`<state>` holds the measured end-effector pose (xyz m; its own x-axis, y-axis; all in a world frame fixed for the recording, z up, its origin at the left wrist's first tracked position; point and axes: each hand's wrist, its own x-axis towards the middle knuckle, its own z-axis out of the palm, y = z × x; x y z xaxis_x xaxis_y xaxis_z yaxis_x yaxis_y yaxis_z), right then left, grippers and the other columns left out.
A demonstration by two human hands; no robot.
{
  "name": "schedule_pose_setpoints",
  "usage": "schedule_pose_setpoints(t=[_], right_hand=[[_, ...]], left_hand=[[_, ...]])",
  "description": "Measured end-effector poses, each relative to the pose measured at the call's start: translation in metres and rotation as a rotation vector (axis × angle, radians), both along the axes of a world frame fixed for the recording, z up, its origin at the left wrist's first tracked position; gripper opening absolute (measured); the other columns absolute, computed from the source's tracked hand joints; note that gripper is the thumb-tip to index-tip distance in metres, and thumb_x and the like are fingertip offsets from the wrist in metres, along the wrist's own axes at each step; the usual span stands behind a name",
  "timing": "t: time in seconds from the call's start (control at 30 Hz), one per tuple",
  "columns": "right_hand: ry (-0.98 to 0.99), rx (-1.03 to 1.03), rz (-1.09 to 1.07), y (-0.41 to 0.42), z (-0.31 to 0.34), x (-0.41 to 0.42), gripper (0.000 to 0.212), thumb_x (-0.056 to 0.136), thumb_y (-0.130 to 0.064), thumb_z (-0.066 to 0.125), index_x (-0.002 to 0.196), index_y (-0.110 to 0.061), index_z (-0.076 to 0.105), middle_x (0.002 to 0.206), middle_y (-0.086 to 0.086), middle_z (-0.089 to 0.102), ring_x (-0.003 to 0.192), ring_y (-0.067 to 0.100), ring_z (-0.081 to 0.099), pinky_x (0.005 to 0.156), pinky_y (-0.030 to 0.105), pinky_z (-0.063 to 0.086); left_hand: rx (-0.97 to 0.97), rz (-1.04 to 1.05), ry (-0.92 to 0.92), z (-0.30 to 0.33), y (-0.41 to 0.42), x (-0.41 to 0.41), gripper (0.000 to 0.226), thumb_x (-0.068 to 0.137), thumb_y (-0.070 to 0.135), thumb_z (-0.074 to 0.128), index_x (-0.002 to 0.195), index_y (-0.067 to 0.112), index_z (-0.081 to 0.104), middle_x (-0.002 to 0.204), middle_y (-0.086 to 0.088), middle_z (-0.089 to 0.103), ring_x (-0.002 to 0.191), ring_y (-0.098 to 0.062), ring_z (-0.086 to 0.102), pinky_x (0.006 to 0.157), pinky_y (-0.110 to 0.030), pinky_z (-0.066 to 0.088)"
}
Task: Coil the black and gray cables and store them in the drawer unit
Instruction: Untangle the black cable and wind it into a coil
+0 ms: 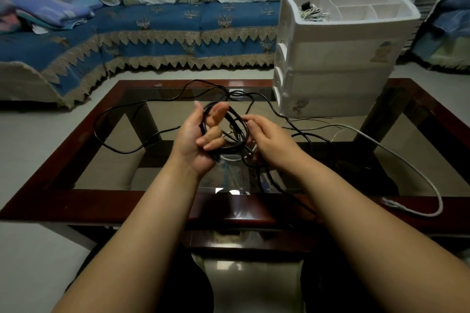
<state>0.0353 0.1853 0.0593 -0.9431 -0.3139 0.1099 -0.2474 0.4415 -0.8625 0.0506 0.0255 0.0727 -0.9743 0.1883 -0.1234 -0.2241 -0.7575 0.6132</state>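
step: coiling black cable (230, 119) over desk (76, 201) | left hand (201, 134) grips the loops | right hand (267, 142) seems to pinch the loose strand, partly hidden | gray cable (407, 160) lies right | advice: keep loops even, feed slack, then drawer unit (338, 58)

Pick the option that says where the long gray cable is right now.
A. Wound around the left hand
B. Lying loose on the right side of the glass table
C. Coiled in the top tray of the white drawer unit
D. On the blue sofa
B: the long gray cable trails uncoiled across the right side of the glass-topped wooden table, while the left hand holds only the looped black cable.
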Motion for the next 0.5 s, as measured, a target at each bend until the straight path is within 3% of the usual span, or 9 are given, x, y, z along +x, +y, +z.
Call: schedule_pose_setpoints(t=[0.07, 0.17, 0.27, 0.33, 0.4, 0.5], right_hand=[[0.011, 0.070, 0.000, 0.001, -0.003, 0.002, 0.038, 0.099, -0.030, 0.045, 0.137, -0.032, 0.041, 0.095, -0.003, 0.062, 0.077, 0.013, 0.063, 0.068, 0.028, 0.056], [-0.102, 0.300, 0.071, 0.002, -0.005, 0.003, 0.038, 0.095, -0.027, 0.055, 0.131, -0.025, 0.044, 0.091, -0.001, 0.066, 0.087, 0.015, 0.065, 0.081, 0.036, 0.055], [-0.186, 0.360, 0.175, 0.004, -0.005, 0.008, 0.027, 0.093, -0.022, 0.058, 0.119, -0.020, 0.052, 0.090, 0.000, 0.063, 0.088, 0.018, 0.065, 0.079, 0.033, 0.054], [-0.167, 0.488, 0.199, 0.004, -0.007, 0.012, 0.039, 0.091, -0.023, 0.059, 0.128, -0.021, 0.045, 0.104, 0.003, 0.064, 0.093, 0.019, 0.063, 0.082, 0.034, 0.053], [-0.098, 0.675, 0.180, 0.005, -0.012, 0.014, 0.044, 0.093, -0.028, 0.057, 0.132, -0.023, 0.038, 0.118, 0.005, 0.062, 0.100, 0.022, 0.060, 0.081, 0.035, 0.050], [0.104, 0.810, 0.102, 0.005, -0.012, 0.018, 0.031, 0.097, -0.029, 0.047, 0.127, -0.030, 0.040, 0.114, 0.007, 0.063, 0.096, 0.028, 0.060, 0.070, 0.035, 0.047]], left_hand=[[0.031, 0.043, 0.014, 0.000, -0.007, -0.003, 0.055, 0.103, 0.046, 0.023, 0.105, 0.004, 0.057, 0.089, -0.003, 0.073, 0.025, -0.005, 0.033, 0.026, -0.010, 0.025], [0.091, 0.150, 0.004, 0.001, -0.015, -0.007, 0.053, 0.102, 0.047, 0.024, 0.106, 0.004, 0.054, 0.104, -0.008, 0.072, 0.026, -0.006, 0.034, 0.027, -0.011, 0.026], [0.122, 0.284, -0.035, 0.001, -0.024, -0.009, 0.050, 0.102, 0.047, 0.027, 0.107, 0.005, 0.053, 0.108, -0.009, 0.072, 0.029, -0.006, 0.033, 0.028, -0.012, 0.026], [0.142, 0.377, -0.044, 0.003, -0.031, -0.011, 0.048, 0.102, 0.046, 0.027, 0.108, 0.006, 0.053, 0.107, -0.009, 0.072, 0.031, -0.006, 0.033, 0.029, -0.013, 0.026], [0.159, 0.466, -0.053, 0.003, -0.042, -0.013, 0.048, 0.102, 0.046, 0.027, 0.108, 0.006, 0.053, 0.105, -0.009, 0.073, 0.032, -0.006, 0.033, 0.030, -0.014, 0.026], [0.078, 0.570, -0.047, 0.005, -0.050, -0.013, 0.049, 0.102, 0.047, 0.027, 0.113, 0.007, 0.053, 0.109, -0.008, 0.073, 0.035, -0.006, 0.033, 0.033, -0.015, 0.027]])
